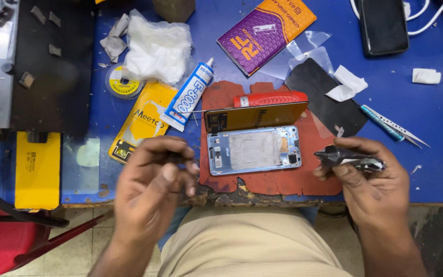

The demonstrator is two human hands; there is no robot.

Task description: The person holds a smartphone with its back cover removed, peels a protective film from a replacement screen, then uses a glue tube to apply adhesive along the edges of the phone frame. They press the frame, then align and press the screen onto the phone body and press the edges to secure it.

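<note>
Head view: right hand (pixel 370 177) clamps crumpled black film scrap (pixel 347 157); left hand (pixel 152 179) pinched together; opened pale-blue phone frame (pixel 255 150) between.

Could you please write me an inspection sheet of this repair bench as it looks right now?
Surface: blue table, front edge chipped; worn red mat in the middle.
Job's things: opened phone frame, light blue, flat on the mat; orange panel lying along its far edge.
Clutter: glue tube, white tissue, tweezers, purple-orange packet, yellow pack, dark phone.
Grippers: left hand pinches something small and dark; right hand holds a crumpled dark strip.
Cables: white cable by the dark phone.
Surroundings: tiled floor, red stool.
</note>
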